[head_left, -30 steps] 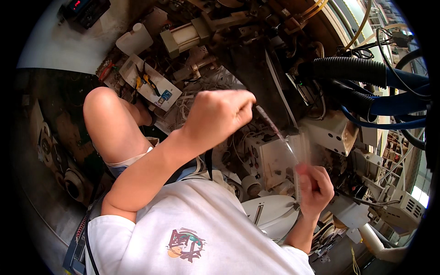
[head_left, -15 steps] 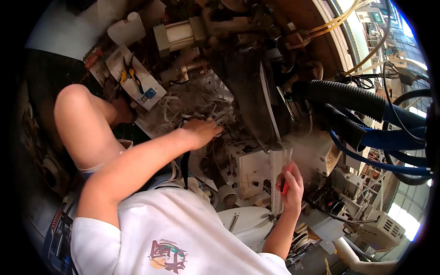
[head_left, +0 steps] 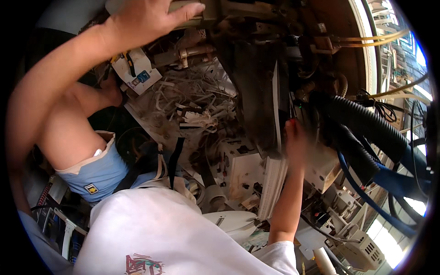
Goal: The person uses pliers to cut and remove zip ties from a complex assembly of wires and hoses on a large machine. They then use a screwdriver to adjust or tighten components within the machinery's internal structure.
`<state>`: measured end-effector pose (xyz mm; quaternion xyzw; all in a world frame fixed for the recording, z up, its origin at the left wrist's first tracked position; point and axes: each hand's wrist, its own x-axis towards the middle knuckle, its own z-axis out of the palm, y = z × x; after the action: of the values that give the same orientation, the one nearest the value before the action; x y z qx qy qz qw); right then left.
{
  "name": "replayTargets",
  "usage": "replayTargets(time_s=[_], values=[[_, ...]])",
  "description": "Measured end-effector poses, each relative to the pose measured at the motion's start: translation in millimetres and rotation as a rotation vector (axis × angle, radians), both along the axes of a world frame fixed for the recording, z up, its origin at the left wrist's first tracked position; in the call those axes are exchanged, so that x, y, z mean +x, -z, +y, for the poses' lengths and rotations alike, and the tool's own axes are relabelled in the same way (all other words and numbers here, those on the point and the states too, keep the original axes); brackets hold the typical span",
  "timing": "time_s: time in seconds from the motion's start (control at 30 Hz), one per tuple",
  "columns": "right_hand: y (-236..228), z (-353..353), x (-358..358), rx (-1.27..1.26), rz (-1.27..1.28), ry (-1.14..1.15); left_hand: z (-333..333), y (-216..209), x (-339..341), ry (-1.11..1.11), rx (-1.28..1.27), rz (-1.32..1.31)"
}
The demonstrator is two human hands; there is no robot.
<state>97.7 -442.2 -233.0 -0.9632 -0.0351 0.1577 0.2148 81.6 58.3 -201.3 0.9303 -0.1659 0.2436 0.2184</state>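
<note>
My left hand (head_left: 158,17) is raised at the top left, over the pale cylinder block of the machine. Its thumb is stretched out, and the upper frame edge cuts off part of the fingers; I see nothing held. My right hand (head_left: 295,133) reaches in beside the dark metal chute (head_left: 256,101), closed around a red-handled tool (head_left: 293,122). Fingers cover most of that tool, and its tip is lost among the dark machine parts. Just below the right hand runs a pale slotted rail (head_left: 272,183).
Pale strip scraps (head_left: 197,98) lie heaped in the middle. A white board (head_left: 137,68) carries yellow-and-black pliers and a small blue item. Thick corrugated hoses (head_left: 362,119) and blue tubes (head_left: 385,178) cross the right side. A white box (head_left: 245,165) stands below the chute.
My left hand has left the strip scraps and moved up to the top left. My right hand has moved up with the red-handled tool, into the space beside the chute.
</note>
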Motion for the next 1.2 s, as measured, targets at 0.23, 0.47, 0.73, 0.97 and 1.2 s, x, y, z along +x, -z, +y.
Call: replayTargets(time_s=[0.23,0.47,0.73,0.97,1.2], values=[[48.2,-3.2,28.7,0.324,0.081,0.212,6.3,49.3,26.8,0.029,0.002,-0.003],[67.0,4.2,36.6,0.35,-0.002,0.277,2.2,73.5,35.0,-0.078,-0.238,0.093],[64.7,11.6,34.7,0.315,-0.019,0.39,0.6,77.9,41.9,-0.125,-0.136,0.019],[63.2,25.4,32.6,0.37,-0.04,0.453,-0.4,107.5,-7.4,-0.252,-0.467,0.142],[68.6,18.2,34.4,0.299,-0.035,0.37,22.3,263.2,-136.6,-1.181,-1.562,0.825]])
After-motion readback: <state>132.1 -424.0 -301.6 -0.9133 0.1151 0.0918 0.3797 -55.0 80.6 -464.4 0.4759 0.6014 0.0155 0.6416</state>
